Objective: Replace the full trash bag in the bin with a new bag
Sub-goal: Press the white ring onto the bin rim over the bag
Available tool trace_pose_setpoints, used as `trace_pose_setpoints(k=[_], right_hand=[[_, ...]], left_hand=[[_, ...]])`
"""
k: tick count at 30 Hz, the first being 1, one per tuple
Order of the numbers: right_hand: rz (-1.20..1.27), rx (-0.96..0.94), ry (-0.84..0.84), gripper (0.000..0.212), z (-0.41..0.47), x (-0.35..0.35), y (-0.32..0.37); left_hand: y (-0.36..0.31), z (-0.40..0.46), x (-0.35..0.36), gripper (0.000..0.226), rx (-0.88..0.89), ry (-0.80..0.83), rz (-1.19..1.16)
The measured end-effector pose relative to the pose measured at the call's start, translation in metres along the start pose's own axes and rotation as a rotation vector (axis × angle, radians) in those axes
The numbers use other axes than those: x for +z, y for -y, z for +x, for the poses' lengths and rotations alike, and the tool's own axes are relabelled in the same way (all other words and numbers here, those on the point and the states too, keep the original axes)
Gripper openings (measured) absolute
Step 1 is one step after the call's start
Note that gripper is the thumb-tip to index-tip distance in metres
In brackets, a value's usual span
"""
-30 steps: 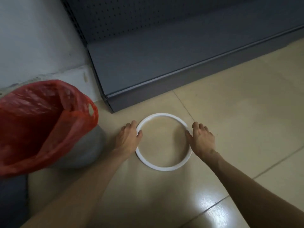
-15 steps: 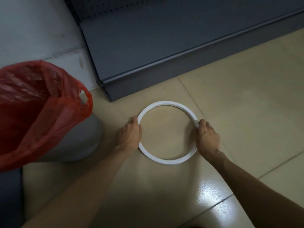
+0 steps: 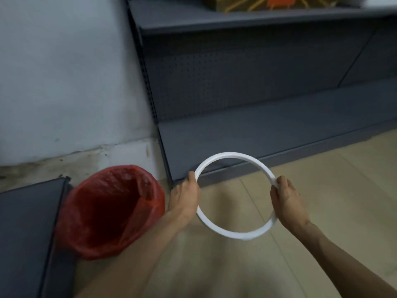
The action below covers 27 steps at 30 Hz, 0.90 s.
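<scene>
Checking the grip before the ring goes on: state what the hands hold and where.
Both hold the white ring: the left hand grips its left side, the right hand its right side, beside the red bag.

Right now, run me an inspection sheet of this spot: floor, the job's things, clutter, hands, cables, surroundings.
Surface: beige tiled floor, glossy.
Job's things: red bag open, its bin hidden beneath; white ring held off the floor.
Clutter: nothing seen.
Grippers: left hand and right hand grip opposite sides of the ring.
Cables: nothing seen.
Surroundings: grey shelving behind, grey wall at the left, scuffed at its base.
</scene>
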State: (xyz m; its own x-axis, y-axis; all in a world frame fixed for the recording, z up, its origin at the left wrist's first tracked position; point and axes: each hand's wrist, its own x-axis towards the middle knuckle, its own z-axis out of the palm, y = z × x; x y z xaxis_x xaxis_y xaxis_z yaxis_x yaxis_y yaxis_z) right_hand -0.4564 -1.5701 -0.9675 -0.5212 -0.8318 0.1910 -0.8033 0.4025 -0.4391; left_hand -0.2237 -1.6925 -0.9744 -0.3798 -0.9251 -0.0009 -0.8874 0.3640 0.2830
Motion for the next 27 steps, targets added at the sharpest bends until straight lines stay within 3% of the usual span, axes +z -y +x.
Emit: trace_pose_setpoints(k=[7, 16, 23, 27], right_hand=[[0.024, -0.192, 0.057, 0.014, 0.051, -0.003, 0.112], [0.081, -0.466, 0.266, 0.014, 0.032, 0.055, 0.251], [0.095, -0.636, 0.347, 0.032, 0.012, 0.092, 0.288], [0.078, -0.648, 0.378, 0.034, 0.011, 0.104, 0.283]], left_hand=[[0.075, 0.003, -0.099, 0.025, -0.104, -0.162, 0.025], [0.202, -0.066, -0.150, 0.019, -0.358, -0.255, 0.019], [0.244, -0.107, -0.142, 0.021, -0.462, -0.278, 0.025], [0.243, -0.112, -0.129, 0.034, -0.438, -0.232, -0.037]])
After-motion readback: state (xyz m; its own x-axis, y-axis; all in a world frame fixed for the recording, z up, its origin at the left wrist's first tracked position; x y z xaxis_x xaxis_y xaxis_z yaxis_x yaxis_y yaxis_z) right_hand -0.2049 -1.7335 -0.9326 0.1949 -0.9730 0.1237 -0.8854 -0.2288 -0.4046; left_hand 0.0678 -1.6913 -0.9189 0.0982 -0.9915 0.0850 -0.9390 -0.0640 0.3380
